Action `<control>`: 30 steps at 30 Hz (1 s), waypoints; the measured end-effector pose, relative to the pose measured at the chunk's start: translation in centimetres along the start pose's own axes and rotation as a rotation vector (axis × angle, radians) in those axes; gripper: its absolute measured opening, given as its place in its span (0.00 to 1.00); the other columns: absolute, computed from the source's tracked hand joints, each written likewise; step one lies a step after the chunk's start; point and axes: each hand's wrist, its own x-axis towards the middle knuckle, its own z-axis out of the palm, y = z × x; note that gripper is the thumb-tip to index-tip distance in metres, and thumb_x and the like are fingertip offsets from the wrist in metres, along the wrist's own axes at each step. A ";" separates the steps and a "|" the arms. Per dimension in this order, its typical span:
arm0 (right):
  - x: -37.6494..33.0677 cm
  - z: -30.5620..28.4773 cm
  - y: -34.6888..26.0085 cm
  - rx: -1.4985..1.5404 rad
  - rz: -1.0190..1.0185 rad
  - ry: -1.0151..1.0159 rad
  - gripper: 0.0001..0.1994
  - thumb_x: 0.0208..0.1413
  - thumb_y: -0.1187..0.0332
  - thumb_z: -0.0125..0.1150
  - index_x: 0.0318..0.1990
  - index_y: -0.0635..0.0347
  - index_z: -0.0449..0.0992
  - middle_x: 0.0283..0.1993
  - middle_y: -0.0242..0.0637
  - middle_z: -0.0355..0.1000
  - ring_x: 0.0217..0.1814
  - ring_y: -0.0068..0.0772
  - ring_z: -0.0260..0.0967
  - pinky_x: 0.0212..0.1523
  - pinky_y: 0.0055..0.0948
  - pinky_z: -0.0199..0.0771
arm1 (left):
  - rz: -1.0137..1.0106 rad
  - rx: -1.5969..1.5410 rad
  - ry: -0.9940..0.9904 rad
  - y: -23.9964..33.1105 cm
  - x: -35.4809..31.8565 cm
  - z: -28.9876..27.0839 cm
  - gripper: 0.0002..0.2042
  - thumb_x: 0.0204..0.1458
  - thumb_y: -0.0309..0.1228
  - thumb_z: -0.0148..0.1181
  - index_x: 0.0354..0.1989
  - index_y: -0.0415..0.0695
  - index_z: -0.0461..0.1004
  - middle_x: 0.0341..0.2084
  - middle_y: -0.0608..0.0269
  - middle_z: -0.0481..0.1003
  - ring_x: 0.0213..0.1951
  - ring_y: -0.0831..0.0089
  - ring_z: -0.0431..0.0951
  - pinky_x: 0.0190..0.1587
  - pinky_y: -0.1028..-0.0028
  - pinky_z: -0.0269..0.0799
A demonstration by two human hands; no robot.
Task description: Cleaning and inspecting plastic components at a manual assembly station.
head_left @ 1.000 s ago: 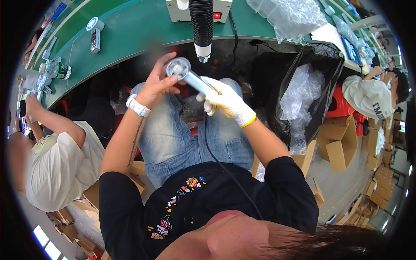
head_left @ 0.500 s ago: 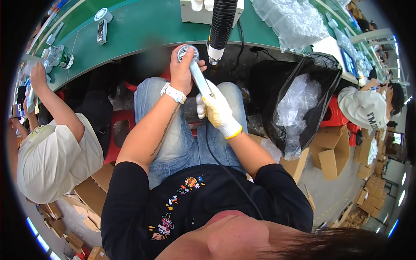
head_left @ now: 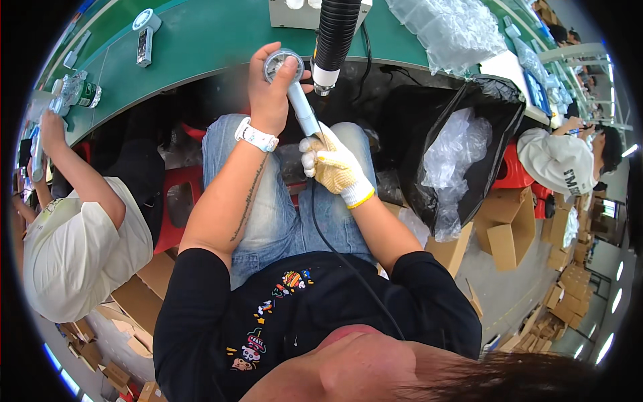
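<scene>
Green bench point(head_left: 201, 40) ran ahead. Bare left hand point(head_left: 271, 94) pinched a round head point(head_left: 282, 65); gloved right hand point(head_left: 335, 167) wrapped its handle point(head_left: 305, 114), seemingly being fitted under the black hose point(head_left: 333, 37); steady alignment looked next.

Green workbench point(head_left: 201, 33); cardboard boxes point(head_left: 509, 224), perhaps on floor.

Bright, even overhead light; deep shadow lies under the green bench point(head_left: 201, 40). Fisheye bending and black corners frame a sharp centre.
</scene>
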 end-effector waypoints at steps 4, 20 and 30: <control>0.4 0.0 -0.3 0.079 0.055 -0.068 0.45 0.52 0.67 0.73 0.76 0.49 0.54 0.50 0.39 0.69 0.39 0.31 0.72 0.37 0.32 0.74 | 0.074 0.030 -0.051 0.7 0.3 -0.2 0.27 0.61 0.37 0.66 0.63 0.43 0.61 0.46 0.56 0.74 0.40 0.66 0.84 0.37 0.68 0.87; 0.3 -0.9 -1.3 0.030 0.031 -0.018 0.39 0.55 0.68 0.70 0.74 0.53 0.59 0.49 0.42 0.71 0.39 0.33 0.74 0.39 0.33 0.75 | 0.297 0.014 -0.031 1.7 1.0 -1.7 0.26 0.62 0.36 0.65 0.64 0.45 0.61 0.44 0.54 0.75 0.39 0.63 0.84 0.35 0.65 0.87; 0.9 4.7 -6.1 -0.559 0.097 0.101 0.31 0.66 0.63 0.59 0.74 0.58 0.60 0.41 0.45 0.76 0.30 0.27 0.74 0.32 0.25 0.74 | 0.097 -0.094 0.272 2.9 1.6 -4.9 0.23 0.67 0.39 0.56 0.66 0.45 0.59 0.49 0.49 0.73 0.41 0.53 0.83 0.39 0.53 0.85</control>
